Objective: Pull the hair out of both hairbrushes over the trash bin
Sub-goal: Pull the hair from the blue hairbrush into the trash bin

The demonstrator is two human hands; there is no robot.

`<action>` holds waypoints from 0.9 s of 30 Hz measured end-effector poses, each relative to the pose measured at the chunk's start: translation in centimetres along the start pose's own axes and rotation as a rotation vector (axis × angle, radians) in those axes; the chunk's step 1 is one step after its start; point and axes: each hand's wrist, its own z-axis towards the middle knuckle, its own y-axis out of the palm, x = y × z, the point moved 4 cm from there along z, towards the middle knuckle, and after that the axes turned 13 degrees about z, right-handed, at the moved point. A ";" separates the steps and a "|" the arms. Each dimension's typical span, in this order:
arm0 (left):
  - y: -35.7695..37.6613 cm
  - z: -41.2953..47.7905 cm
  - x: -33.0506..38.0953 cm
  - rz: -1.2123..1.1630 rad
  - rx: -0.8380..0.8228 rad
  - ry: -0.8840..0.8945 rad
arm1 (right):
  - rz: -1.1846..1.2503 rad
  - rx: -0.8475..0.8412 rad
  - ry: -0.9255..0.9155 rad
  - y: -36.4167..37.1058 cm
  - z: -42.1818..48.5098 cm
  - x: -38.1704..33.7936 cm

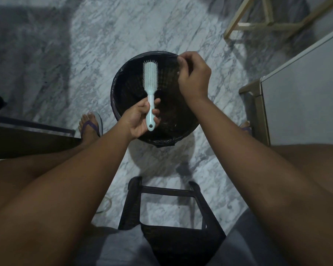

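A pale mint hairbrush is held upright over the black trash bin, bristles facing up toward me. My left hand grips its handle near the lower end. My right hand hovers over the bin's right rim with fingers curled and fingertips pinched together; a thin wisp of hair seems to hang from them, but it is too faint to be sure. Only one hairbrush is in view.
The bin, lined with a dark bag, stands on a marble floor. A dark stool frame sits between my knees. A white cabinet stands at right, a wooden frame at the far right, and my sandalled foot left of the bin.
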 end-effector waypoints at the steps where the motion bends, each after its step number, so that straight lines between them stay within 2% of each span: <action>1: -0.3 0.0 0.0 0.001 0.007 -0.003 | -0.010 0.027 0.000 -0.2 -0.1 0.2; 3: -0.7 -0.1 0.0 0.007 0.008 -0.002 | -0.066 0.014 0.022 -0.3 -0.4 0.7; 4: -0.7 -0.1 0.1 0.008 0.005 0.002 | -0.123 -0.052 0.077 -0.3 -0.4 1.1; 5: -0.7 -0.2 0.2 0.011 0.004 0.005 | -0.233 -0.186 0.185 -0.1 -0.5 2.2; 8: -0.4 -0.3 0.5 0.024 -0.010 0.016 | -0.725 -0.735 0.636 0.6 -2.6 5.8; 10: -0.3 -0.3 0.6 0.031 -0.018 0.011 | -0.861 -0.863 0.716 0.9 -3.7 6.5; 12: -0.2 -0.3 0.6 0.036 -0.025 0.007 | -0.735 -0.773 0.598 1.7 -3.4 5.9; 14: 0.0 -0.4 0.7 0.052 -0.037 0.003 | -0.477 -0.652 0.459 2.4 -2.5 4.5; 18: 0.6 -0.4 0.6 0.076 -0.089 -0.018 | -0.121 -0.525 0.327 3.2 -1.5 3.0; 22: 0.8 -0.2 1.1 0.044 -0.129 -0.005 | -0.114 -0.398 0.292 2.4 -1.0 3.1; 27: 1.0 -0.2 1.3 0.039 -0.119 0.004 | -0.269 -0.369 0.351 1.9 -2.0 4.5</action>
